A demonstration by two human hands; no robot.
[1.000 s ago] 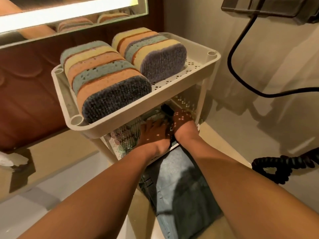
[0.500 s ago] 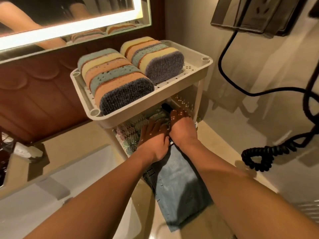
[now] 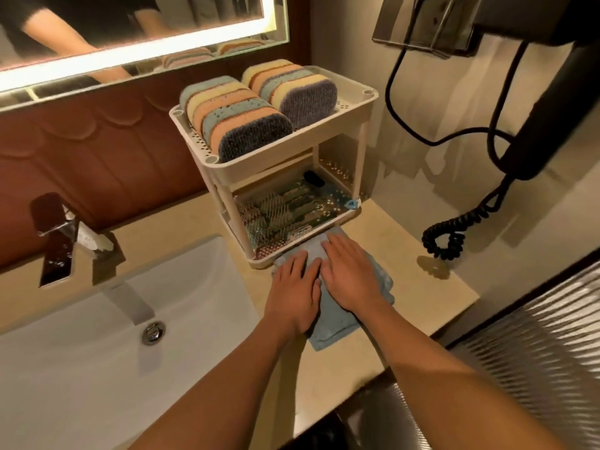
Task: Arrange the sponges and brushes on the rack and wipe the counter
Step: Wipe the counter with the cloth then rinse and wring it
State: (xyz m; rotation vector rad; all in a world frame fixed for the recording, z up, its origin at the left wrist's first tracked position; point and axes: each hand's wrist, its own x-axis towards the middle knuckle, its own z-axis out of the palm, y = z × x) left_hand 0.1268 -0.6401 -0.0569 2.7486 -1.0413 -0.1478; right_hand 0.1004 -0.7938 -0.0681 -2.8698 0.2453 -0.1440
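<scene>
A cream two-tier rack [image 3: 354,125] stands on the beige counter [image 3: 418,287]. Two rows of coloured sponges [image 3: 233,121] stand on edge on its top tier. Several brushes [image 3: 282,209] lie on the lower tier. A folded blue cloth [image 3: 337,323] lies on the counter just in front of the rack. My left hand [image 3: 293,290] and my right hand [image 3: 349,274] rest flat on the cloth, side by side, fingers straight and pointing toward the rack.
A white sink [image 3: 97,336] with a chrome tap [image 3: 61,235] lies to the left. A black hair dryer [image 3: 545,118] hangs on the right wall, its coiled cord [image 3: 454,235] trailing onto the counter. A lit mirror [image 3: 136,30] is behind.
Both hands have come out from the rack's lower tier and now lie flat on the blue cloth. The view has pulled back and shows the sink.
</scene>
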